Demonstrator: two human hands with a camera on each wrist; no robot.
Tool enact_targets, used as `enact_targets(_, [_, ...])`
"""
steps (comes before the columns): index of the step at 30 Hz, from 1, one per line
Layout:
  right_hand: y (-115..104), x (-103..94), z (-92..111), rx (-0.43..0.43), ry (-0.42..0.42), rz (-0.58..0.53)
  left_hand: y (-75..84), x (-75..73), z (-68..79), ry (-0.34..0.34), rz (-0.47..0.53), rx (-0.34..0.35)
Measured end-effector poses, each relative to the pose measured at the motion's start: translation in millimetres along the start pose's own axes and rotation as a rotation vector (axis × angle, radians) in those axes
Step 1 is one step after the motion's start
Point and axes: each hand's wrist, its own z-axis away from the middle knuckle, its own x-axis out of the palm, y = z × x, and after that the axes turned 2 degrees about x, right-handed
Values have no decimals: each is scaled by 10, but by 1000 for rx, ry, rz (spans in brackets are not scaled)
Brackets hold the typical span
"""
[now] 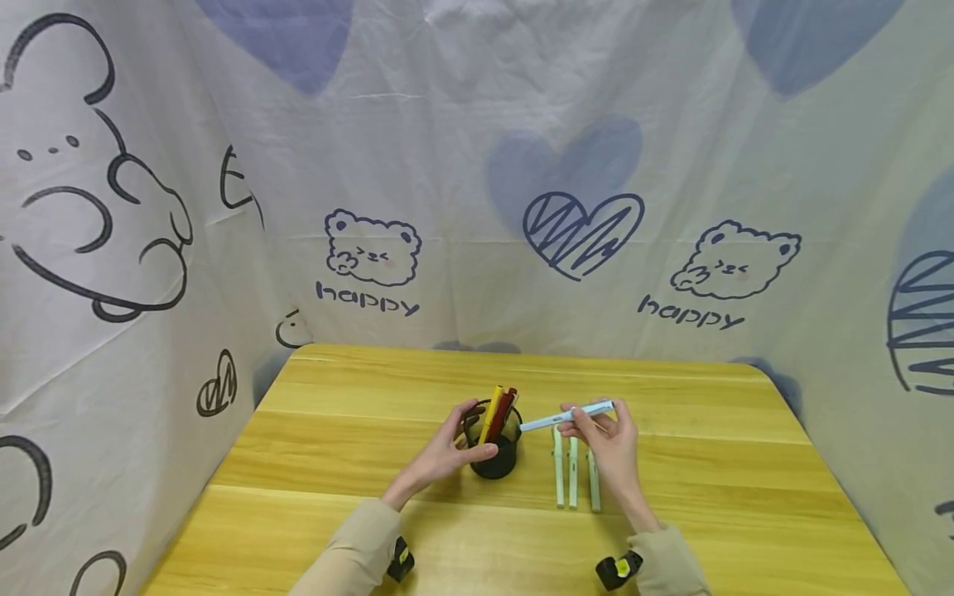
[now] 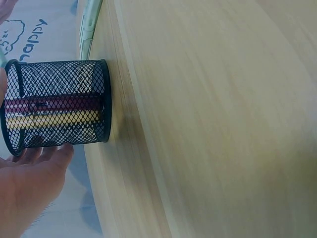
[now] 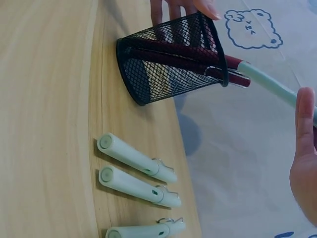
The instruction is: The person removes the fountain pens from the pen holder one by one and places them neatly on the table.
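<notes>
A black mesh pen holder [image 1: 495, 465] stands upright on the table, with my left hand [image 1: 441, 454] gripping it from the left, thumb in front and fingers behind. Inside lean a yellow pen [image 1: 490, 415] and dark red pens [image 3: 178, 58]. My right hand [image 1: 613, 451] pinches a light blue pen [image 1: 550, 421] between thumb and fingers, its far end pointing left at the holder's rim. In the right wrist view that end overlaps the tops of the red pens. Below the right hand, three pale green pens [image 3: 133, 154] lie side by side on the table.
The wooden table [image 1: 335, 447] has rounded back corners. Behind it and along both sides hangs a white cloth [image 1: 462, 298] printed with hearts and bears. Each wrist wears a black band, the right one [image 1: 619, 569] near the table's front.
</notes>
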Motion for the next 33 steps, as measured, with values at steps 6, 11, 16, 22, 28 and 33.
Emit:
enact_targets(6, [-68,-48,33,87,41,-33,1,-1,-3,2,-3,0])
enact_targets(11, [-76,-110,55,105,65,-21,11,2,-4,0,-1,1])
enact_targets(16, [-67,-187,68,83,101,26,25,6,1,-1,2,0])
enact_targets(22, [-84,-260,72,85,175,64,17,4,-2,-1,2,-4])
enact_targets(28, [-91,-344,102,105,230,119,3,-2,0,-2,2,-9])
enact_targets(33, [-84,-418,128,103,226,83,-9,-5,-5,-2,1,-8])
